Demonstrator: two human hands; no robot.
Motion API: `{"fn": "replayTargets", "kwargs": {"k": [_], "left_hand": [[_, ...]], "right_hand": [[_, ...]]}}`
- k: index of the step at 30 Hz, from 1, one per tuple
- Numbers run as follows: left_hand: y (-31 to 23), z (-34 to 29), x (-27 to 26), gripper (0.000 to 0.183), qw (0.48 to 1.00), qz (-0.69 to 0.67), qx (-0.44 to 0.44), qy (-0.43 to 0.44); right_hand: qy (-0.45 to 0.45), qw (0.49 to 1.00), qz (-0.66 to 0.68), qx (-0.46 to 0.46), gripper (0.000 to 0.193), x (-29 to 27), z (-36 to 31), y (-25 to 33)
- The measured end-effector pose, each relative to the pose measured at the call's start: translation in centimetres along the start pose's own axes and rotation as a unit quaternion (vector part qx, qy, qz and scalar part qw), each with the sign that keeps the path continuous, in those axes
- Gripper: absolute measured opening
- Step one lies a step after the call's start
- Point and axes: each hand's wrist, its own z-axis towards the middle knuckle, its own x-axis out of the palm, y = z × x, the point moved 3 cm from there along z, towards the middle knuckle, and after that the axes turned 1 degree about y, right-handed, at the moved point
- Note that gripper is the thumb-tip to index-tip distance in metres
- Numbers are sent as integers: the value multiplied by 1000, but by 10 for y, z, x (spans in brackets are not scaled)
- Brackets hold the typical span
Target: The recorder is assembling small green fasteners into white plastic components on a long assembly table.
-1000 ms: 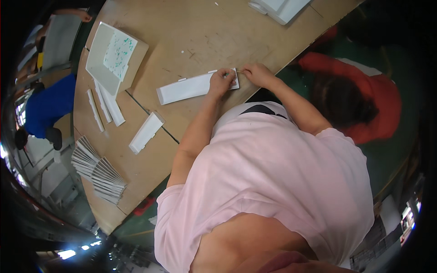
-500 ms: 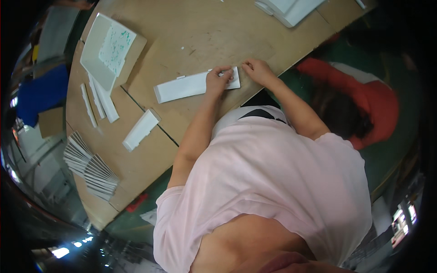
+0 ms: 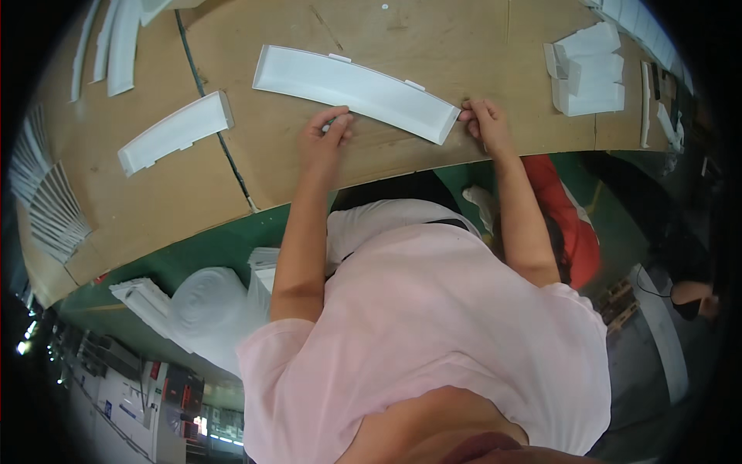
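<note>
A long white open tray (image 3: 355,87), shallow and with small tabs along its far side, lies in front of me on the brown table. My left hand (image 3: 326,139) is by its near edge, fingers curled together; a pale bit shows between them, too small to name. At the tray's right end is my right hand (image 3: 487,125), its fingers drawn together close to the corner. Whether they grip the tray or some small thing cannot be made out.
A shorter white tray (image 3: 176,133) lies left. Fanned white strips (image 3: 58,213) sit at the far left edge, folded white pieces (image 3: 587,71) at the right. Below the table, a wrapped roll (image 3: 207,305) stands left; a person in red (image 3: 580,243) is close on the right.
The view has swung, so the table's right side now shows. My left hand has come off the tray's inside to its near edge. The right hand is still by the right end.
</note>
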Motion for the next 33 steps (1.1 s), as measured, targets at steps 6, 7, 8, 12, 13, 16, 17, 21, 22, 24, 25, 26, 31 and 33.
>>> {"fn": "replayTargets", "kwargs": {"k": [6,7,8,12,13,16,17,21,22,24,25,26,31,33], "left_hand": [[11,2,-19,18,998,-47,-7,-41],[7,7,-17,19,999,-32,-13,-38],[5,11,-14,19,999,-15,-19,-34],[-10,44,0,19,1000,17,-15,5],[-20,50,5,19,1000,6,-6,2],[-45,57,21,20,1000,-25,14,-6],[-48,58,20,20,999,-34,22,-11],[-58,49,15,18,999,-9,35,24],[-63,44,16,19,998,33,40,40],[-73,39,22,19,989,117,47,72],[-74,34,29,19,986,126,36,102],[-75,30,39,20,982,137,28,130],[-52,29,63,27,966,120,-57,221],[-43,34,68,26,966,138,-64,209]], "right_hand": [[53,981,-182,-34,19,8,5,17],[53,966,-238,-86,17,10,6,13],[51,945,-292,-138,16,12,6,9],[32,948,-310,-64,14,35,-32,2],[73,957,-281,-27,14,44,-44,-6],[245,932,-264,-30,18,81,-77,5],[212,937,-269,-70,19,82,-76,13],[-43,950,-284,-120,23,41,-32,53],[-101,935,-318,-120,26,28,-13,71],[-222,855,-366,-294,29,14,19,102],[-227,866,-347,-278,29,12,34,108],[-233,877,-326,-265,29,12,49,115],[-172,873,-408,-206,24,17,76,110],[-152,881,-409,-184,23,24,66,92]]}}
